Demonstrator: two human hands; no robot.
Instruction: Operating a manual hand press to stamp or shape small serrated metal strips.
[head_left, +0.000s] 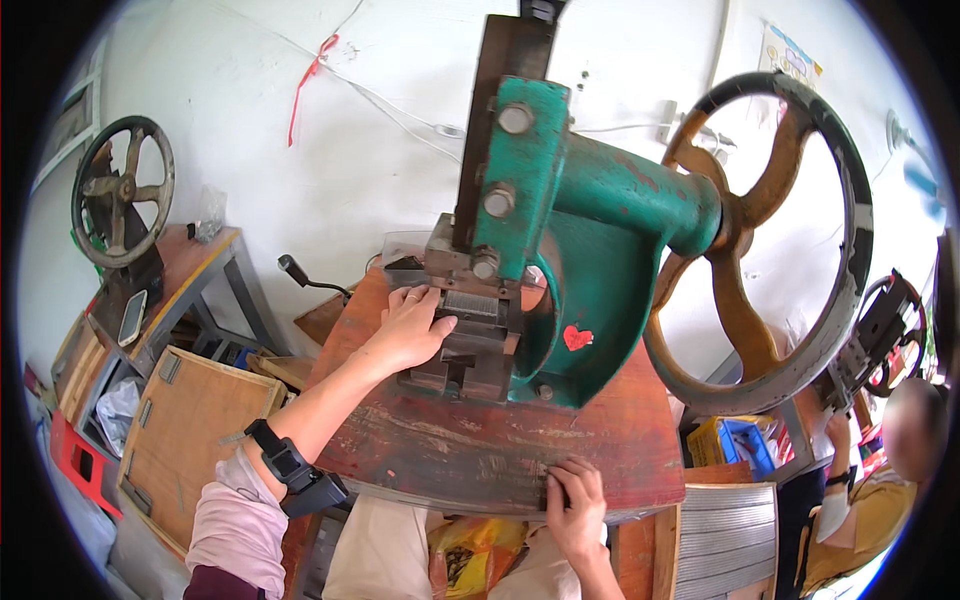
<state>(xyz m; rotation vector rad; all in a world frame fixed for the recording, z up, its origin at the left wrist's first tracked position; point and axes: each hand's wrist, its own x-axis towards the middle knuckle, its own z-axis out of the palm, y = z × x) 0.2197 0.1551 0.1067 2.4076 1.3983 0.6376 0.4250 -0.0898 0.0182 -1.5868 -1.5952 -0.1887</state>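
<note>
A green hand press [610,280] with a large spoked handwheel [740,240] stands on a worn wooden bench [430,450]. My left hand [405,330] reaches to its die block [460,365]; the fingers and thumb are bent together at the left end of a grey ridged metal piece [472,306]. What they pinch is too hidden to make out. The press ram [500,130] stands above that piece. My right hand [576,498] rests at the bench's front edge, its fingers loosely bent and apart, with nothing visible in them. A black device is strapped on my left forearm.
Another handwheel press [122,190] and a phone [132,318] sit on the left bench. A wooden panel with hinges [195,440] leans below. To the right are a yellow-and-blue crate [730,447], a grooved panel [725,540] and a person [860,520] beside another press.
</note>
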